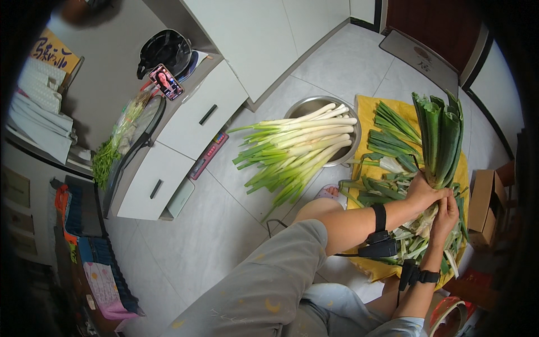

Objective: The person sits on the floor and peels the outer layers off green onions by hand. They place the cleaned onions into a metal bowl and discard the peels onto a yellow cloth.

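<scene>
My left hand (423, 193) is closed around the lower part of a thick bundle of cut green leek or scallion tops (440, 139), held upright above a yellow sack (364, 113). Right beside it, my right hand (445, 217) has its fingers pinched together just under the bundle; whether something lies between them is hard to tell. On the sack lie smaller bunches of green leaves (391, 143) and a heap of leaf trimmings (412, 248). Long peeled scallions (303, 135) rest across a steel basin (301, 110), their white ends over it and green ends past its rim.
A cardboard box (482, 206) stands right of the sack. White drawers (202, 111) are at the left, with a propped phone (166, 82), a black pan (165, 50) and bagged green herbs (107, 162) above. A slippered foot (328, 192) is beside the basin. A doormat (421, 59) lies beyond.
</scene>
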Motion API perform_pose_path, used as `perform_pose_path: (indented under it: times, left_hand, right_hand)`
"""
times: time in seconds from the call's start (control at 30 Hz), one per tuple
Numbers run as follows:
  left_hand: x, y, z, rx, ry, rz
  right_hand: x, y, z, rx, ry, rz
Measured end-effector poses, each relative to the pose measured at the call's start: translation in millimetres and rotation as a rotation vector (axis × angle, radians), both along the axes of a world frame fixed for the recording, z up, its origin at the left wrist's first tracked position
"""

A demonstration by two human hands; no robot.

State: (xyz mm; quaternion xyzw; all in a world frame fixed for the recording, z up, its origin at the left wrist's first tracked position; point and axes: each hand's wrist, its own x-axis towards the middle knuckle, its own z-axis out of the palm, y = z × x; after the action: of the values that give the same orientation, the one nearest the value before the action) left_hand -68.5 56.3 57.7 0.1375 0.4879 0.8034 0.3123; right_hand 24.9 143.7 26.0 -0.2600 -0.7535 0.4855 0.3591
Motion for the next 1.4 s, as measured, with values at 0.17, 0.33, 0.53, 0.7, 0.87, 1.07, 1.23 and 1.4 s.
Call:
perform_pose_path:
  times: [0.17, 0.33, 0.53, 0.7, 0.87, 1.07, 1.23, 1.4]
  left_hand:
    - [0, -1, 4, -0.13, 0.018, -0.068]
    - [5, 13, -21, -0.143, 0.195, 0.135]
    - [-16, -1, 2, -0.161, -0.005, -0.041]
    - [-22, -1, -2, -0.086, 0.06, 0.073]
    - [-42, -10, 2, -0.137, 0.037, 0.041]
    - [-55, -23, 16, 0.008, -0.102, -0.037]
    - [-58, -27, 13, 0.038, -0.171, -0.076]
    - [-49, -20, 22, 0.09, -0.151, -0.039]
  right_hand:
    - [4, 8, -6, -0.062, 0.021, -0.034]
    - [7, 27, -14, -0.431, 0.157, -0.124]
    - [22, 39, -8, -0.467, 0.116, -0.27]
    - [36, 64, -27, -0.76, 0.216, -0.219]
    - [72, 131, -87, -0.988, 0.312, -0.255]
    - [125, 181, -105, -0.939, 0.378, -0.308]
    - [93, 137, -60, -0.918, 0.47, -0.259]
    - [59, 100, -27, -0.623, 0.137, -0.357]
